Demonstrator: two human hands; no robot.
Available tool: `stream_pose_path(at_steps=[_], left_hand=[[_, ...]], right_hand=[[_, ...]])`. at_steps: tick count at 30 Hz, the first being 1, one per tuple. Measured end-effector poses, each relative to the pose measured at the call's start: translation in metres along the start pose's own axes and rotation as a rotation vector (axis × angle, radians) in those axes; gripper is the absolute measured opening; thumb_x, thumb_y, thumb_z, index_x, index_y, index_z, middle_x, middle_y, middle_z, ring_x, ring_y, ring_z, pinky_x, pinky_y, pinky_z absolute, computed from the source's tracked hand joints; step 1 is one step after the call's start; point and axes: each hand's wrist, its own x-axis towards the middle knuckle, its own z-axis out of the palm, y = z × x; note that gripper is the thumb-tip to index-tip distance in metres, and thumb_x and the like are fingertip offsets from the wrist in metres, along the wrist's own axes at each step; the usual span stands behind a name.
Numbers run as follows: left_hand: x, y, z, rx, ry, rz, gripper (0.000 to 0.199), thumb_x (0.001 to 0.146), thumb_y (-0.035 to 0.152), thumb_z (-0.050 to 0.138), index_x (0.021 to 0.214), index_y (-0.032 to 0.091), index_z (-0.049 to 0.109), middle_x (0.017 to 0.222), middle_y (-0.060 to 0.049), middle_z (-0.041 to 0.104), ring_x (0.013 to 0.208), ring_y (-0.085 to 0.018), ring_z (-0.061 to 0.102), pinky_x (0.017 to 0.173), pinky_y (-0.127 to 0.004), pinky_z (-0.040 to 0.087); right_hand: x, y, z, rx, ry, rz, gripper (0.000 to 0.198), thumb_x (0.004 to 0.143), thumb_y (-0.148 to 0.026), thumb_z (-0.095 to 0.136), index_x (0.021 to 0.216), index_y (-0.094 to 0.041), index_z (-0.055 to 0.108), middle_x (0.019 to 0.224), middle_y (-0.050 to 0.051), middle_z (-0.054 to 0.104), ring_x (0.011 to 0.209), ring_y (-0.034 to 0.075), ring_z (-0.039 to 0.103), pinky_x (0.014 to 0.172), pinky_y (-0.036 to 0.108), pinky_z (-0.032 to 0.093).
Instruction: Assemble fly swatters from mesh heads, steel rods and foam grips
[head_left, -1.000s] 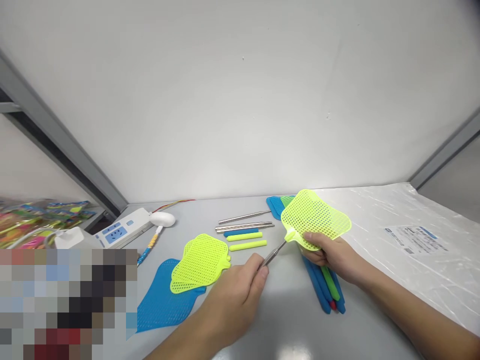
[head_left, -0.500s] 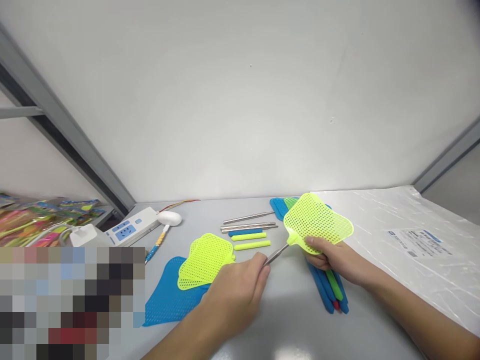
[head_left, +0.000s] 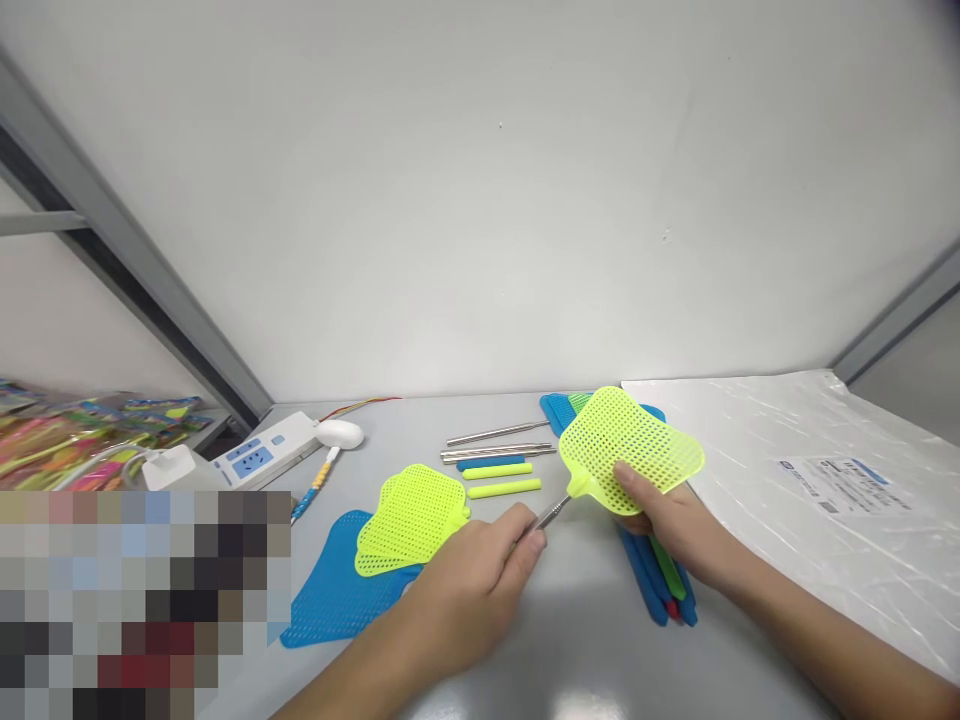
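My left hand (head_left: 484,585) is wrapped round a metal telescopic rod (head_left: 553,513). The rod's upper end meets the neck of a yellow-green fly swatter head (head_left: 611,445). My right hand (head_left: 671,515) pinches that mesh head near its lower edge, thumb on top, other fingers mostly hidden beneath. Left of my left hand, more yellow-green swatter heads (head_left: 412,515) overlap on blue swatter heads (head_left: 341,590). Behind lie yellow-green handle tubes (head_left: 504,489), a blue tube (head_left: 491,463) and several metal rods (head_left: 495,452). Blue and green handles (head_left: 651,575) stick out below my right hand.
Blue and green swatter heads (head_left: 559,410) lie at the back by the wall (head_left: 480,220). On the left are a power strip (head_left: 266,450), a white plug (head_left: 171,465) and a white rounded device (head_left: 340,433) with a cable. White wrapped sheeting (head_left: 765,430) covers the right side.
The yellow-green swatter head has shifted slightly left and tilted a little in my hands. Less rod shows between my left hand and the head. Both hands keep their hold.
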Motion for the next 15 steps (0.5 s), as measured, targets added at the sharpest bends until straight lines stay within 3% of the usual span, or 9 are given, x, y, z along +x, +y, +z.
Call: stream_pose_path(at_steps=[2, 7, 15], left_hand=[[0.0006, -0.0001, -0.0009, -0.021, -0.005, -0.005, 0.036, 0.099, 0.05, 0.026, 0.084, 0.024, 0.047, 0.068, 0.003, 0.05, 0.066, -0.016, 0.049, 0.059, -0.028, 0.028], [-0.0028, 0.0017, 0.0027, -0.074, -0.028, -0.053, 0.039, 0.098, 0.053, 0.025, 0.087, 0.024, 0.049, 0.073, 0.002, 0.053, 0.071, -0.017, 0.049, 0.063, -0.028, 0.03], [-0.0067, 0.0068, 0.0027, -0.227, -0.075, -0.045, 0.041, 0.098, 0.054, 0.026, 0.087, 0.024, 0.051, 0.072, 0.003, 0.05, 0.072, -0.014, 0.047, 0.065, -0.026, 0.033]], right_hand=[[0.0001, -0.0027, 0.0009, 0.043, 0.071, 0.018, 0.047, 0.081, -0.063, 0.057, 0.067, -0.023, 0.037, 0.056, -0.007, 0.026, 0.049, 0.01, 0.02, 0.046, 0.026, 0.018], [-0.0017, -0.0038, 0.0024, 0.121, 0.089, 0.019, 0.041, 0.08, -0.057, 0.062, 0.073, -0.022, 0.042, 0.056, -0.008, 0.028, 0.048, 0.008, 0.021, 0.044, 0.026, 0.017], [-0.0095, -0.0084, 0.0066, 0.029, 0.087, -0.014, 0.044, 0.081, -0.061, 0.059, 0.072, -0.022, 0.042, 0.053, -0.009, 0.026, 0.046, 0.008, 0.022, 0.042, 0.024, 0.019]])
